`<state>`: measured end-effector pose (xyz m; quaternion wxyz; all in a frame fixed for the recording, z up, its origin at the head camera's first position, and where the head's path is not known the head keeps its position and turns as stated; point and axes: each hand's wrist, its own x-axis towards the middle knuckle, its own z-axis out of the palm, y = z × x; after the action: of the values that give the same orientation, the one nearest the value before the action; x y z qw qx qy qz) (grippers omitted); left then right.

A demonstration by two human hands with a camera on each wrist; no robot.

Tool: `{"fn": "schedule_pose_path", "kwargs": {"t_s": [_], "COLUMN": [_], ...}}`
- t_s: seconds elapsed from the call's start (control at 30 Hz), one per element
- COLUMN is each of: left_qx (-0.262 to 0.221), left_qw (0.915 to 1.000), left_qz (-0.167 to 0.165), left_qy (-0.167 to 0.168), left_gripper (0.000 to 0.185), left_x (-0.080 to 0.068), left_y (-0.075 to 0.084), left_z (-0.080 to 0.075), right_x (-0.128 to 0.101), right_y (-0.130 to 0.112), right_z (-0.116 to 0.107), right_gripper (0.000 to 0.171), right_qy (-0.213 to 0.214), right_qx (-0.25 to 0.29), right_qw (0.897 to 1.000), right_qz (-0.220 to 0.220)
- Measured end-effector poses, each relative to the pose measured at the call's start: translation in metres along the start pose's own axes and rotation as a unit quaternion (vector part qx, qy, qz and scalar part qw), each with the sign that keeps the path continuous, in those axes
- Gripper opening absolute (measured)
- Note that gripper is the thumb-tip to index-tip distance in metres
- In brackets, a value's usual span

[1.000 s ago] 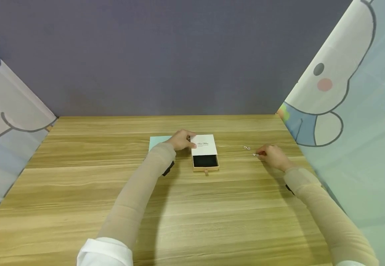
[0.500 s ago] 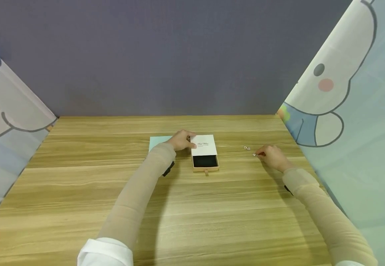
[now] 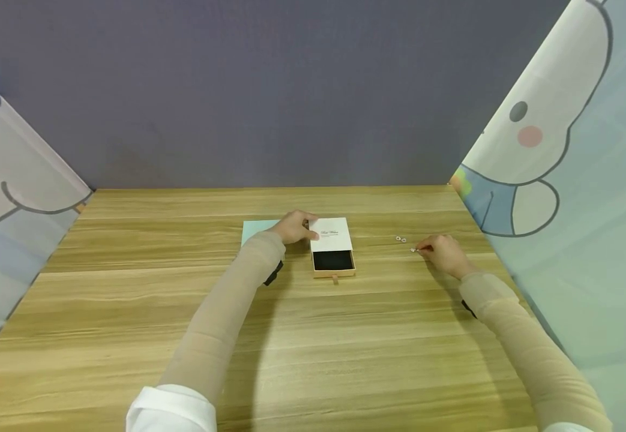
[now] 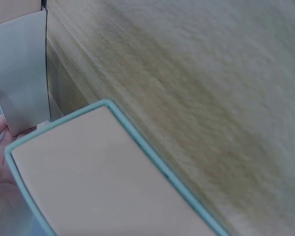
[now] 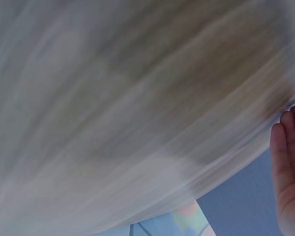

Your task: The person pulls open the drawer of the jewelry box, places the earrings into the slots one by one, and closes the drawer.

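Nothing shifted since earlier frame: your right hand [image 3: 442,253] fingertips pinch tiny earring [image 3: 413,249] on table [image 3: 129,300]; left hand [image 3: 293,227] grips box sleeve [image 3: 331,234].

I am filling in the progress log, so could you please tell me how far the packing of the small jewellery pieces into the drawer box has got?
Done: the tan slide-out drawer box with white sleeve is pulled open, its black lining bare. In hand: the left hand holds the sleeve, while the right hand pinches one small silvery piece on the wooden table. Left: two small ring-shaped pieces lie on the table, and the drawer is not yet closed.
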<state>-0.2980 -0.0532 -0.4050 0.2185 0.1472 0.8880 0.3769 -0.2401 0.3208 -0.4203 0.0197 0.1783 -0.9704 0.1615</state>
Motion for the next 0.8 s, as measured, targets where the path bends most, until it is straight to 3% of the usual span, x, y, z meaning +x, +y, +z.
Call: {"fn": "schedule_pose_path", "kwargs": {"t_s": [0.5,0.8], "left_qx": [0.001,0.003], "left_qw": [1.0000,1.0000], "left_qz": [-0.001,0.000], "left_qy": [0.002,0.005], "left_gripper": [0.062,0.062], "left_x": [0.000,-0.001], "left_y": [-0.001,-0.002], "left_z": [-0.002,-0.002], "right_x": [0.008,0.013], "right_y": [-0.019,-0.049], "right_z": [-0.016,-0.020], "right_gripper": [0.020,0.022], "right_qy": [0.025,0.033], "right_qx": [0.079,0.131], "right_qw": [0.995,0.988], "right_qz": [0.057,0.074]}}
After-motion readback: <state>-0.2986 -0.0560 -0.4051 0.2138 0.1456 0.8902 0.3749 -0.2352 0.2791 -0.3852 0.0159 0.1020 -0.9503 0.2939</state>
